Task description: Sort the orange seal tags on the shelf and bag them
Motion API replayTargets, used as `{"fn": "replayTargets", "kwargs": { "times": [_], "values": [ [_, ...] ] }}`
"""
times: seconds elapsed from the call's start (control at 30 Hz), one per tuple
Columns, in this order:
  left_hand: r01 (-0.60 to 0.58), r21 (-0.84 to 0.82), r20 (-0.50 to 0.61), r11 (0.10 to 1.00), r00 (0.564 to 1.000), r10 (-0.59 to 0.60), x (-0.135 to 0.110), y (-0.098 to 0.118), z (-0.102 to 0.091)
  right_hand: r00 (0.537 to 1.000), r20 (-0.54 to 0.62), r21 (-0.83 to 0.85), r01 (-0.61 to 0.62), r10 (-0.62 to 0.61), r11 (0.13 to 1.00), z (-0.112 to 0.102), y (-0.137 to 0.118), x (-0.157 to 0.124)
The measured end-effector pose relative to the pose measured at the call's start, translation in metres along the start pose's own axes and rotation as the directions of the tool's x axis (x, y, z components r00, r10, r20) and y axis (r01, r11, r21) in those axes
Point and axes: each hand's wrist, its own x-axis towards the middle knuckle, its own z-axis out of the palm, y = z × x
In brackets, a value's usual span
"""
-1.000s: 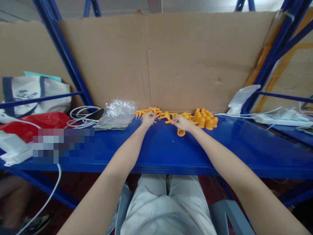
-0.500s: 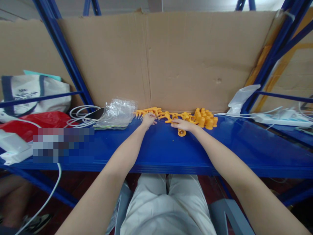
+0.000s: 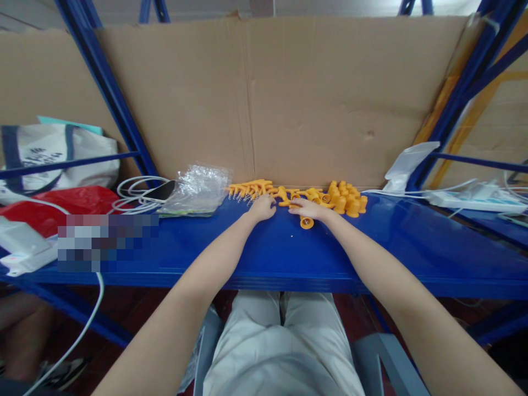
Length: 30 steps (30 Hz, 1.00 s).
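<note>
As fingers (image 3: 297, 205) touch orange parts (image 3: 282, 193), blurred lettering (image 3: 34, 158)

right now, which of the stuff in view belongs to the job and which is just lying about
Likely the job: orange pieces with metal spirals near the left hand, orange piece by the right hand, orange cup-shaped pieces, perhaps clear plastic packets.
Apparently just lying about: canvas bag, red plastic, white cable, white power strip.

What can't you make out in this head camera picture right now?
All in the head view:
- Right hand: whether it grips anything; its own back hides this.
- Left hand: fingertip contact, too small.
- Canvas bag: lettering, too blurred.
- Pixelated patch: the mosaic hides what's behind.
- Another person's leg: cut off by the left edge.
</note>
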Motion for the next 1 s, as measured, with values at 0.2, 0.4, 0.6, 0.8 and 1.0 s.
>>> {"fn": "replayTargets", "kwargs": {
  "times": [0.2, 0.4, 0.6, 0.8, 1.0],
  "values": [
    [0.092, -0.064, 0.049, 0.994, 0.995, -0.089, 0.0, -0.004, 0.001, 0.998, -0.033, -0.044, 0.044, -0.046, 0.998, 0.0, 0.002, 0.003],
    [0.083, -0.1, 0.027, 0.991, 0.996, -0.081, 0.001, -0.009, 0.004, 0.992, -0.099, -0.099, 0.065, -0.075, 0.993, 0.003, 0.011, 0.009],
    [0.044, -0.116, -0.058, 0.992, 0.997, -0.051, 0.002, -0.017, 0.007, 0.979, -0.104, -0.095, 0.167, -0.176, 0.981, 0.003, 0.02, 0.012],
    [0.062, -0.047, -0.047, 0.997, 0.997, -0.064, 0.0, -0.013, 0.001, 0.978, -0.091, -0.04, 0.184, -0.187, 0.982, 0.006, 0.023, 0.014],
    [-0.039, -0.129, 0.022, 0.991, 0.999, 0.043, -0.003, 0.009, -0.003, 0.97, -0.113, 0.01, 0.218, -0.215, 0.976, 0.009, 0.024, 0.016]
  ]
}}
